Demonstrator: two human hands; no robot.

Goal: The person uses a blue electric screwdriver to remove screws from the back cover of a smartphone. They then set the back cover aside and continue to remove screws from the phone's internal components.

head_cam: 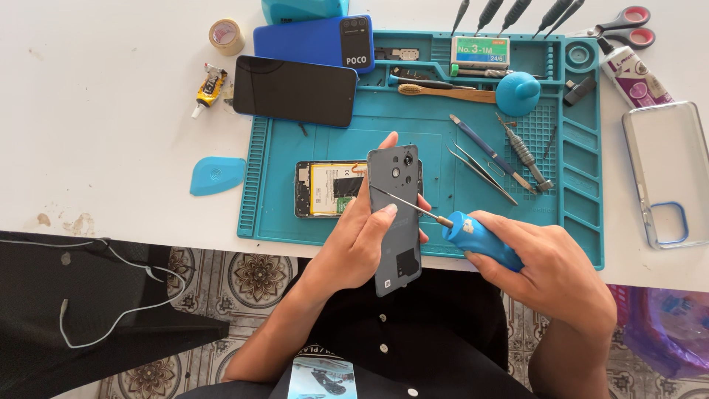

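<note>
The left hand [362, 236] gripped a grey phone back cover [396, 218] upright over the worktop [111, 111] edge, its long axis running away from the body. The right hand [550, 270], closed around a blue-handled screwdriver [473, 236], came from the right, the shaft crossing the cover with its tip at the cover's left edge. Beyond lay the opened phone [329, 190] on the teal mat [413, 125].

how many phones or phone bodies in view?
4. A grey back cover in the left hand; an opened phone on the mat behind it; a black phone and a blue phone at top left. More may be hidden.
</note>
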